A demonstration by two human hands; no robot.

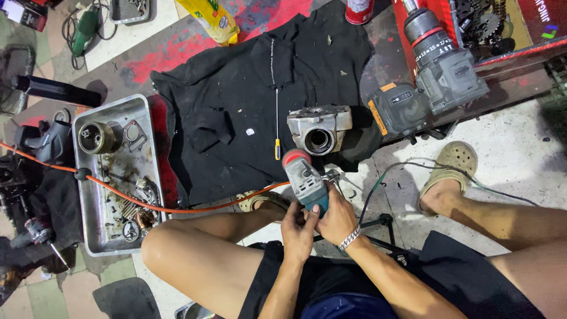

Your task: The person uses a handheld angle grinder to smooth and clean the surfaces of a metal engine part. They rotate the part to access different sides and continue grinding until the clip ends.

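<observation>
Left hand [299,227]: clenched on the rear body of the teal angle grinder [306,180], just beside the right hand.
Right hand [335,218]: wrapped round the grinder's right side, steel watch band at the wrist.
Grinder: held above the floor between the knees, red-capped head pointing to 12 o'clock, just short of the grey engine casing [319,129].
Casing: rests loose on the black cloth [236,100], bore facing up.
Risk, cloth: judged likely to snag if the spinning head dips; loose folds lie right under it.
Risk, casing: nothing clamps it, so it may skid or kick.
Risk, legs: bare knees and sandalled foot [452,168] flank the tool; sparks or a slip could reach them.
Risk, hose: orange hose [118,192] crosses at 9 o'clock near the left knee and may catch.
Screwdriver [276,127]: yellow-handled, on the cloth at 11 o'clock of the grinder.
Yellow bag [209,19]: printed pouch, 12 o'clock edge.
Red can [359,10]: cylinder with a white band, top edge.
Red case [525,29]: open box at 2 o'clock, sprockets inside.
Metal tray [139,109]: at 9 o'clock, small parts.
</observation>
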